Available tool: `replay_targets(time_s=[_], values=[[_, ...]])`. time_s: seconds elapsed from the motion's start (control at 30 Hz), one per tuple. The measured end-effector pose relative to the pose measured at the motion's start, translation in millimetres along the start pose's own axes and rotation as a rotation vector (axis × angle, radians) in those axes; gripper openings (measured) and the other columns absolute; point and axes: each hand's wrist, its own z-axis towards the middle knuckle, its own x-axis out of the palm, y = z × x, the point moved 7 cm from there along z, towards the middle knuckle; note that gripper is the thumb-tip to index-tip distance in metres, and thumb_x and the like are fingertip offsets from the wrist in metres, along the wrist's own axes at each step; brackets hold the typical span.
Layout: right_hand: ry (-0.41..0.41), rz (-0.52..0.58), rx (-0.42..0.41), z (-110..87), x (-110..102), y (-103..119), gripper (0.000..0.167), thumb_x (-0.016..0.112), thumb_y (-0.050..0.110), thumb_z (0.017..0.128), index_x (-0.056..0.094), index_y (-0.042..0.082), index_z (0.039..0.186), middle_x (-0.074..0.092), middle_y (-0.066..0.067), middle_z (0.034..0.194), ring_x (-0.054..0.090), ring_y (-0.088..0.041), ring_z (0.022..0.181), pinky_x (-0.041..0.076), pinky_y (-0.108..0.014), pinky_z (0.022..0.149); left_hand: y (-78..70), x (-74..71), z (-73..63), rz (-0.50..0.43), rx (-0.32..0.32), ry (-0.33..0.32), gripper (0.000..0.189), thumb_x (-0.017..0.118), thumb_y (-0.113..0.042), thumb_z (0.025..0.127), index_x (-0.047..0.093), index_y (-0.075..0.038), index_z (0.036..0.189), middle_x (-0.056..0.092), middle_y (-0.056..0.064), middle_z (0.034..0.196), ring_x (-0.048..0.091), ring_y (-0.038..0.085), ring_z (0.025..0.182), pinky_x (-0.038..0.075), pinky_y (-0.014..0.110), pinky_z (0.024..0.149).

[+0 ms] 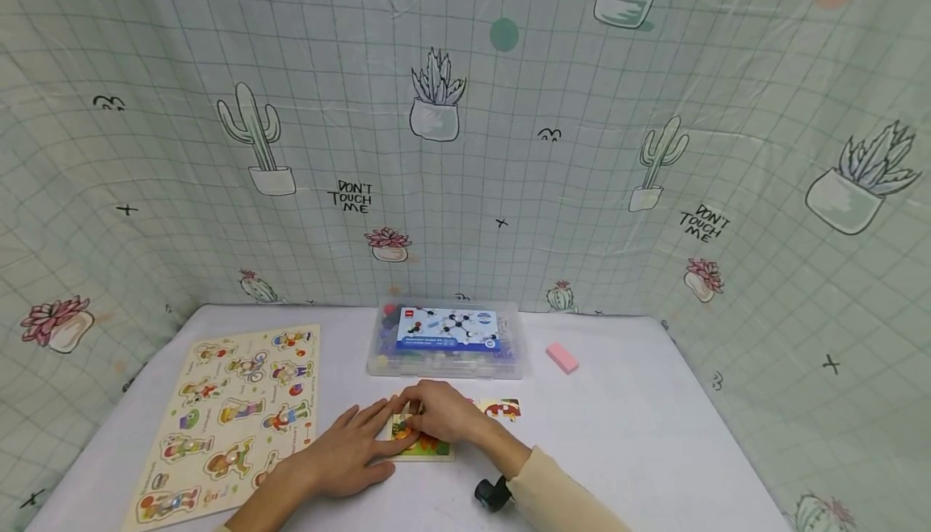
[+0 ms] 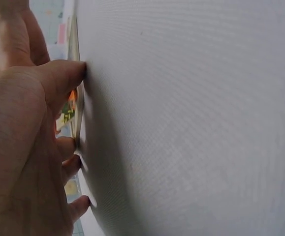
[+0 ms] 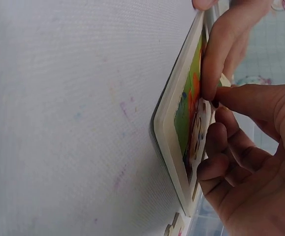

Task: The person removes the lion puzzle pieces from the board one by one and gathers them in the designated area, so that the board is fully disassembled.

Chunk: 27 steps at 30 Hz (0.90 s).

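Left hand (image 1: 351, 451) is spread wide, index finger out straight onto the small puzzle tray (image 3: 168, 129), thumb on the worktop (image 1: 655, 427). Tray sits under both hands, flat, near edge just past left thumb. Right hand (image 1: 439, 412) is over the tray: thumb meets left index fingertip, other fingers bent above the picture. Can't tell if it pinches a piece; a small dark bit shows by the thumb tip, too little to identify.

Room: biggest stretch of worktop is right of right hand, out to the side edge. Left of left hand, the big peg puzzle board (image 1: 218, 419) is near; gap is narrow, and left forearm covers its near corner. Beyond both hands, the clear model-kit box (image 1: 447, 362), with a short strip of worktop between; far worktop edge is just past it. Pink block (image 1: 562, 358) is beyond right hand, off to its right, well apart.

Just beyond right wrist: loose puzzle pieces (image 1: 503, 409), partly behind the wrist, count unclear. Beside right sleeve (image 1: 560, 491): black object (image 1: 491, 496), part covered by the sleeve, type unclear. Tray's far side and most of its picture are hidden by the hands. Near worktop edge is cut off.
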Motion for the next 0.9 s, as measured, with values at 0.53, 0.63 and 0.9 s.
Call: replay_targets(time_s=[0.53, 0.63, 0.9], values=[[-0.004, 0.120, 0.013, -2.4, -1.1, 0.0, 0.019, 0.067, 0.005, 0.093, 0.074, 0.017, 0.107, 0.061, 0.011, 0.080, 0.052, -0.001, 0.066, 0.044, -0.018, 0.062, 0.9, 1.6, 1.1, 0.013, 0.018, 0.001, 0.044, 0.052, -0.043, 0.102, 0.054, -0.036, 0.146, 0.021, 0.013, 0.167, 0.022, 0.038, 0.151, 0.023, 0.068, 0.113], [-0.003, 0.135, 0.006, -3.4, -1.7, 1.0, 0.020, 0.066, 0.005, 0.093, 0.075, 0.017, 0.106, 0.061, 0.011, 0.080, 0.052, 0.000, 0.066, 0.044, -0.018, 0.061, 1.4, 2.1, 1.0, 0.013, 0.015, 0.001, 0.044, 0.052, -0.043, 0.102, 0.054, -0.036, 0.146, 0.022, 0.012, 0.166, 0.022, 0.037, 0.151, 0.023, 0.068, 0.113], [-0.007, 0.151, 0.009, -7.2, -3.6, -0.1, 0.018, 0.066, 0.006, 0.093, 0.074, 0.017, 0.104, 0.061, 0.013, 0.083, 0.053, 0.000, 0.066, 0.045, -0.018, 0.061, 1.4, 2.4, 0.7, 0.013, 0.018, -0.004, 0.044, 0.052, -0.043, 0.102, 0.055, -0.035, 0.145, 0.024, 0.016, 0.165, 0.021, 0.038, 0.152, 0.023, 0.068, 0.113]])
